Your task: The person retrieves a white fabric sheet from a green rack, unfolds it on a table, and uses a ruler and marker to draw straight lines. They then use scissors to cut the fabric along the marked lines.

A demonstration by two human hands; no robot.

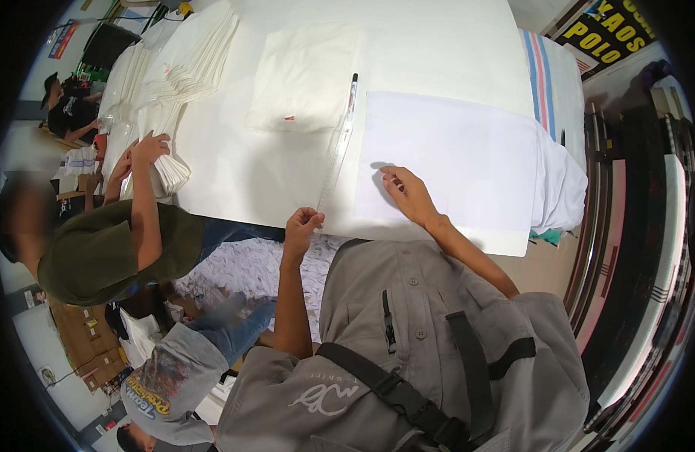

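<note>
My left hand (pixel 305 224) is at the table's front edge, fingers curled and thumb against them. Whether anything is pinched there is hidden. Just beyond it lies the near end of a clear ruler (pixel 335 164). A marker with a black cap (pixel 353 92) rests at the ruler's far end. My right hand (pixel 410 197) hovers over a smooth white cloth (pixel 453 154), its fingers loosely bent, a little apart and holding nothing visible. The cloth hangs in folds off the table's right end. A folded cream fabric piece (pixel 302 75) with a small red mark lies left of the ruler.
The white table (pixel 234 169) spans the front. Stacked cream fabric (pixel 193 56) covers its far left, where a person in a dark green shirt (pixel 121 245) handles a pile. Striped cloth (pixel 542 83) and fabric rolls (pixel 618 248) are at right. White scraps (pixel 246 271) lie below.
</note>
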